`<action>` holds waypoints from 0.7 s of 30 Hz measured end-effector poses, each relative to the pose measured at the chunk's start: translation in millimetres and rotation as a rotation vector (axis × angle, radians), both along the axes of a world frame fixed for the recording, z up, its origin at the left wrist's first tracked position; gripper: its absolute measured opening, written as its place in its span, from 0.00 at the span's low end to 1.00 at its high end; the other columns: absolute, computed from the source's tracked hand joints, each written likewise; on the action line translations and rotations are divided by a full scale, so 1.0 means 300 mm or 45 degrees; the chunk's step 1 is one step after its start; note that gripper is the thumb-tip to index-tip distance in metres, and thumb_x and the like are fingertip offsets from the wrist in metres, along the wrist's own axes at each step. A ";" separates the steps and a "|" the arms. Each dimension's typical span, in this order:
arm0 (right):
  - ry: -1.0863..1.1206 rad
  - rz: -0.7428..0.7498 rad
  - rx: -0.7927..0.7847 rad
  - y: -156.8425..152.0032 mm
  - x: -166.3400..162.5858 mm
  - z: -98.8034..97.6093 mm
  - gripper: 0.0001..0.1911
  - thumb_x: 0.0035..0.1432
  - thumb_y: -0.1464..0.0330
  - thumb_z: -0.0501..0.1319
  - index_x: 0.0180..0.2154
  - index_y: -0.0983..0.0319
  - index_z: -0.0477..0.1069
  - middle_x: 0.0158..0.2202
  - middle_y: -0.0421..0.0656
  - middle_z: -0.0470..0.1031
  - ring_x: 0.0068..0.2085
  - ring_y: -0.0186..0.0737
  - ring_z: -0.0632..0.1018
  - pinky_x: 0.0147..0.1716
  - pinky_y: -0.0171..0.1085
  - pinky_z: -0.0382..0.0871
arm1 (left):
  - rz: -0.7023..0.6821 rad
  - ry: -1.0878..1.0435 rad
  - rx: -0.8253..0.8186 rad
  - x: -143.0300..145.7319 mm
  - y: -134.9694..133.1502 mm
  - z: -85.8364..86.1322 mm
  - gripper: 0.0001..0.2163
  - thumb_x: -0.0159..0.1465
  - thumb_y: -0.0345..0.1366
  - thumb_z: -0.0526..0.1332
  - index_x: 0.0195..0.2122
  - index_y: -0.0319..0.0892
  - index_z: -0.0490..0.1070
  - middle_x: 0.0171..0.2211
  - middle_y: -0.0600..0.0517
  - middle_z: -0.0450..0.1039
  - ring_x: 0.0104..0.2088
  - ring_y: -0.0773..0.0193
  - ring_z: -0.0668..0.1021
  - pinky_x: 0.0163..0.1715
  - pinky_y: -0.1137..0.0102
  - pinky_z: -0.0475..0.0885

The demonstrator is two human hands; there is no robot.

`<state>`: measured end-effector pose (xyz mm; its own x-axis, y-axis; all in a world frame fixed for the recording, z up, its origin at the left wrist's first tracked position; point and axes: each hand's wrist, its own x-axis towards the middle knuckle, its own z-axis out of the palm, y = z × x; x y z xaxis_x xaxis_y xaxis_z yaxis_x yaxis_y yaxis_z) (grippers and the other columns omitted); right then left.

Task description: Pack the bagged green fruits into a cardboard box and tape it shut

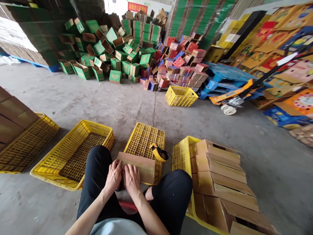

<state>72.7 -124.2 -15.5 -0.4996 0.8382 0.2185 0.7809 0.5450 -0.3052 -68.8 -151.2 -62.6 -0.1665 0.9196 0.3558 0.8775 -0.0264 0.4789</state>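
Observation:
A small brown cardboard box [140, 166] lies between my knees, propped against an upturned yellow crate [144, 138]. My left hand [112, 178] presses on the box's near left end with fingers bent over it. Beside it, my right hand [132, 179] lies on the box's near face, fingers curled on the cardboard. A yellow tape dispenser [158, 152] rests on the upturned crate, just right of the box.
An open yellow crate [73, 153] sits left of my legs, another with flat cardboard [14, 124] farther left. A crate of folded brown boxes [220, 182] stands at my right. Ahead lie piles of green boxes [110, 49] and red boxes [181, 65], a small yellow crate [181, 96] and a pallet jack [234, 98].

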 end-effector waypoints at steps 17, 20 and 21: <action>0.059 -0.387 0.108 0.057 0.290 -0.029 0.21 0.76 0.63 0.51 0.64 0.58 0.72 0.59 0.53 0.76 0.55 0.54 0.77 0.54 0.50 0.73 | 0.098 0.156 0.016 0.018 0.063 0.028 0.23 0.73 0.38 0.54 0.65 0.31 0.67 0.58 0.31 0.71 0.57 0.42 0.74 0.54 0.47 0.73; 0.199 -0.378 0.134 0.071 0.398 -0.059 0.22 0.77 0.64 0.49 0.61 0.63 0.74 0.56 0.55 0.77 0.55 0.51 0.78 0.57 0.48 0.75 | 0.116 0.183 -0.008 0.028 0.049 0.025 0.25 0.74 0.39 0.54 0.67 0.31 0.65 0.60 0.30 0.70 0.58 0.41 0.74 0.53 0.47 0.73; 0.244 -0.363 0.133 0.076 0.421 -0.066 0.22 0.77 0.64 0.49 0.60 0.64 0.75 0.55 0.55 0.77 0.55 0.50 0.79 0.57 0.48 0.75 | 0.130 0.201 -0.033 0.038 0.041 0.026 0.25 0.74 0.40 0.53 0.68 0.32 0.65 0.62 0.30 0.69 0.58 0.40 0.73 0.53 0.47 0.73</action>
<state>198.9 -101.4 -35.4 -0.1907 0.9061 0.3776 0.8398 0.3497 -0.4151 -57.4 -138.8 -54.8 -0.2032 0.9101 0.3611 0.9393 0.0771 0.3342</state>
